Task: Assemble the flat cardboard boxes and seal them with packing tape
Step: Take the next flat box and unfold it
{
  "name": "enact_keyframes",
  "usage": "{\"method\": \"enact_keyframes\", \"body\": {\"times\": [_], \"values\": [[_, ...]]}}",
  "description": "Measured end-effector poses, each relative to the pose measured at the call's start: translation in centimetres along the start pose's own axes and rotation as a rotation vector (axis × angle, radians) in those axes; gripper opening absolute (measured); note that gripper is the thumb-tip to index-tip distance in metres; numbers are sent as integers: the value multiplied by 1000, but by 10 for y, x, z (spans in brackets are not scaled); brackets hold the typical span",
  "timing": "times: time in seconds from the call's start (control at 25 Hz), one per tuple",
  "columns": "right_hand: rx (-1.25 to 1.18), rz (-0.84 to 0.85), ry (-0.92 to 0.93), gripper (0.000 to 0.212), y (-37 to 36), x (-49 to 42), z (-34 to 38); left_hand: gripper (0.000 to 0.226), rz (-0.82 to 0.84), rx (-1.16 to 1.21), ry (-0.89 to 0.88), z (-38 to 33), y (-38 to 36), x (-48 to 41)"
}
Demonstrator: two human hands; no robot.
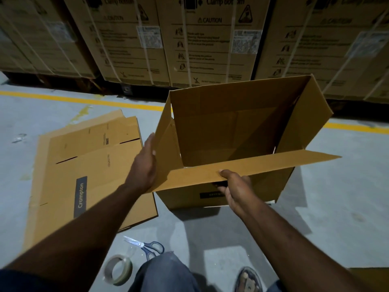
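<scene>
An opened brown cardboard box (231, 127) stands upright on the grey floor with all its top flaps raised or spread. My left hand (145, 165) lies flat with straight fingers against the outside of the left flap. My right hand (235, 188) grips the near long flap, thumb on top and fingers curled under its edge. A stack of flat cardboard boxes (90, 169) with a "Crompton" label lies on the floor to the left. A roll of packing tape (118, 272) sits on the floor near my knee.
Blue-handled scissors (145, 246) lie beside the tape. Large strapped cartons (189, 39) form a wall behind the box. A yellow line (84, 100) crosses the floor. My knee (164, 272) and a sandalled foot (248, 279) are at the bottom edge.
</scene>
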State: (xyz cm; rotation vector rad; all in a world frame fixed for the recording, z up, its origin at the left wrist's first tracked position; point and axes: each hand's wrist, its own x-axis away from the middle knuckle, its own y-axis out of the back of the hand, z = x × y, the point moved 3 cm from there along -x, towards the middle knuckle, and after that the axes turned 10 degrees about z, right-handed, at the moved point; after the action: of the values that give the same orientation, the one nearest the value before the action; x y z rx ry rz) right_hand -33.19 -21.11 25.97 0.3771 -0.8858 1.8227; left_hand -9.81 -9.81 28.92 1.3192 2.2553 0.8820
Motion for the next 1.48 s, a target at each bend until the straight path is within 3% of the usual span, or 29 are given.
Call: {"method": "enact_keyframes", "body": {"times": [0.16, 0.28, 0.36, 0.48, 0.56, 0.68, 0.92, 1.04, 1.2, 1.36, 1.48], "values": [[-61, -81, 28, 56, 1, -11, -1, 41, -220, 494, 207, 22, 32, -9], [-69, -87, 21, 57, 12, -11, -6, 38, -244, 842, 313, 35, 42, -4], [-65, -67, 14, 58, 18, -10, -8, 38, -148, 892, 265, 31, 43, 4], [-84, 19, 13, 57, 13, -6, -4, 48, 203, 444, 81, 5, 17, 19], [-51, 52, 17, 53, 7, -4, -3, 62, 311, 118, -31, -1, -6, 31], [20, 73, 28, 44, 0, -2, 2, 54, 295, -15, 9, 8, -10, 26], [99, 49, 44, 25, -18, 40, 13, 36, 137, -551, 196, -18, 12, -35], [48, -55, -35, 27, -34, 72, -14, 25, 109, -665, 277, -29, 1, -51], [-82, -143, -133, 35, -44, 105, -47, 6, 56, -662, 233, -48, -17, -51], [-425, -81, -202, 40, -37, 119, -40, 12, 12, -688, 115, -71, -22, -54], [-375, 0, -267, 31, -31, 122, -38, 15, 41, -705, 126, -67, -32, -48]]}}
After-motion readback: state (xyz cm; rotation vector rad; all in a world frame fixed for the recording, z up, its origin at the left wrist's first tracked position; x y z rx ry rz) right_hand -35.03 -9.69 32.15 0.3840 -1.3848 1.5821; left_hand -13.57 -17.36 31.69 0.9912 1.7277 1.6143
